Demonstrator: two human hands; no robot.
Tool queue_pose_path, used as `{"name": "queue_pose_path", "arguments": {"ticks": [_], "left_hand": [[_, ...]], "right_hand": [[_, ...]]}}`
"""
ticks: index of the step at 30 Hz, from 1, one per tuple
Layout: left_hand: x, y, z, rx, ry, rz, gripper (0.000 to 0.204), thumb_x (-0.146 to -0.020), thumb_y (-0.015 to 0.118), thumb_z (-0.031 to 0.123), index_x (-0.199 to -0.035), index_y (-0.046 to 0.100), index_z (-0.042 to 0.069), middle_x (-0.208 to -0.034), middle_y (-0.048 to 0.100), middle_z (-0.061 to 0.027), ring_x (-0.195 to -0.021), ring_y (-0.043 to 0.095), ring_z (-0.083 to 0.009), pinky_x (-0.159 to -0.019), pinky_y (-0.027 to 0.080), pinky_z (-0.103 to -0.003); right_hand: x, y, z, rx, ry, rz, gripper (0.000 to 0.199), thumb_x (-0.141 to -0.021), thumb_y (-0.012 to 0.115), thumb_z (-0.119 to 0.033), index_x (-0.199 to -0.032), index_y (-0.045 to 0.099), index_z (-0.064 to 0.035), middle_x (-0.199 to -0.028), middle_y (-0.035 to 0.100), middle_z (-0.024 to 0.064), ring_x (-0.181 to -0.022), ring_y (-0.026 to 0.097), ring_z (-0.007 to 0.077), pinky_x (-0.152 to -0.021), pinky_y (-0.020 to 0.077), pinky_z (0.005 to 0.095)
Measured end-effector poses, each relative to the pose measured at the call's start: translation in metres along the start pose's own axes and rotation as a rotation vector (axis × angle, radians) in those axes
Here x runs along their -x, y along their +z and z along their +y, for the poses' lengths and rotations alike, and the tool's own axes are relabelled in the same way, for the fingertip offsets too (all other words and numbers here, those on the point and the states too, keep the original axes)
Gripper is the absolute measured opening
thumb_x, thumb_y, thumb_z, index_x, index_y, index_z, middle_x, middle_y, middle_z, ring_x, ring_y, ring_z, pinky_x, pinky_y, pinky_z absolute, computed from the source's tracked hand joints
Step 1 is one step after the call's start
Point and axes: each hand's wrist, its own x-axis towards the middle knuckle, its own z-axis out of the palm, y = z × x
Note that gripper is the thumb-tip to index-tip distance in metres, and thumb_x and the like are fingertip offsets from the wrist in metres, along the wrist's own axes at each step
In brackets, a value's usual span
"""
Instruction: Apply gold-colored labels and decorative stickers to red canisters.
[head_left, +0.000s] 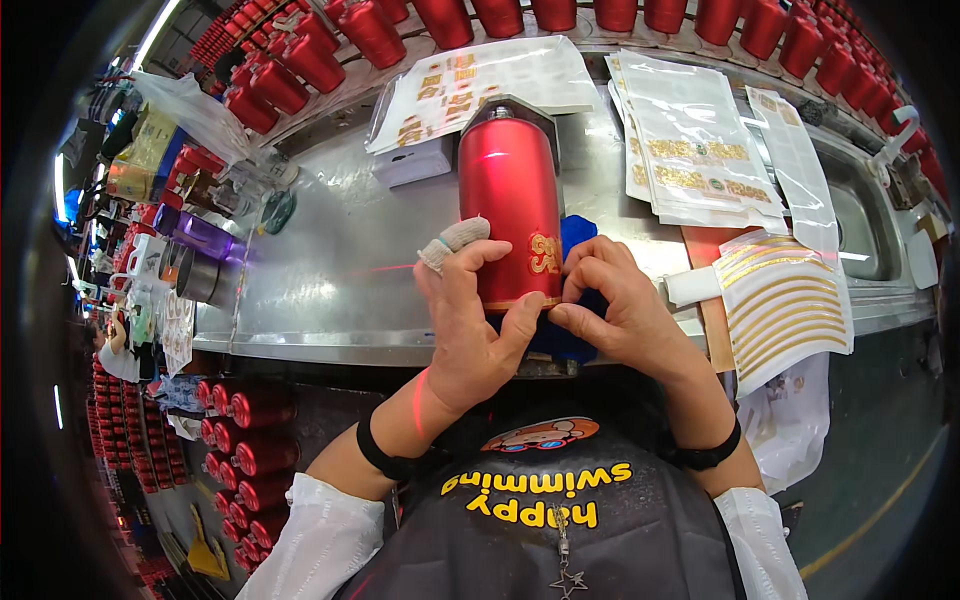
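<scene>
A glossy red metal bottle (508,195) lies with its neck pointing away from me, in a dark angular holder (550,125). A gold character sticker (544,254) is on its side, and a thin gold band (515,303) runs along its base edge. My left hand (465,325) is curled around the bottle's left side, thumb at the base; a grey cloth cot (455,241) covers one finger. At the base's right corner, my right hand (620,310) pinches thumb and forefinger together; what they hold is hidden. Blue cloth (577,240) shows beneath the bottle.
Sheets of gold stickers (700,150) lie at the right, near a sheet of curved gold strips (782,300). More sticker sheets (455,90) sit behind the bottle on a white box (413,163). A sink (862,225) is far right. Rows of red bottles (370,32) line the back.
</scene>
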Motion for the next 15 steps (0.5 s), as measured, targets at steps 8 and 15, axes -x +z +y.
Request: {"name": "queue_pose_path", "arguments": {"ticks": [8, 15], "left_hand": [[0.006, 0.003, -0.005, 0.118, -0.038, 0.046, 0.049, -0.082, 0.072, 0.018, -0.122, 0.047, 0.004, -0.13, 0.044, -0.0219, -0.116, 0.042, -0.035, -0.103, 0.028, -0.045], [0.019, -0.01, -0.009, -0.046, 0.252, 0.157, 0.041, -0.079, 0.072, 0.015, -0.116, 0.056, 0.011, -0.108, 0.059, -0.0115, -0.111, 0.048, -0.0316, -0.102, 0.029, -0.049]], "right_hand": [[0.001, 0.002, 0.001, 0.027, -0.01, 0.023, 0.024, -0.079, 0.077, -0.019, -0.081, 0.056, -0.0061, -0.101, 0.055, 0.0099, -0.102, 0.05, 0.0284, -0.09, 0.0401, 0.0378], [0.0, 0.003, 0.003, 0.022, -0.013, 0.028, 0.023, -0.079, 0.076, -0.019, -0.081, 0.057, -0.006, -0.101, 0.055, 0.0097, -0.101, 0.05, 0.0286, -0.09, 0.04, 0.0376]]}}
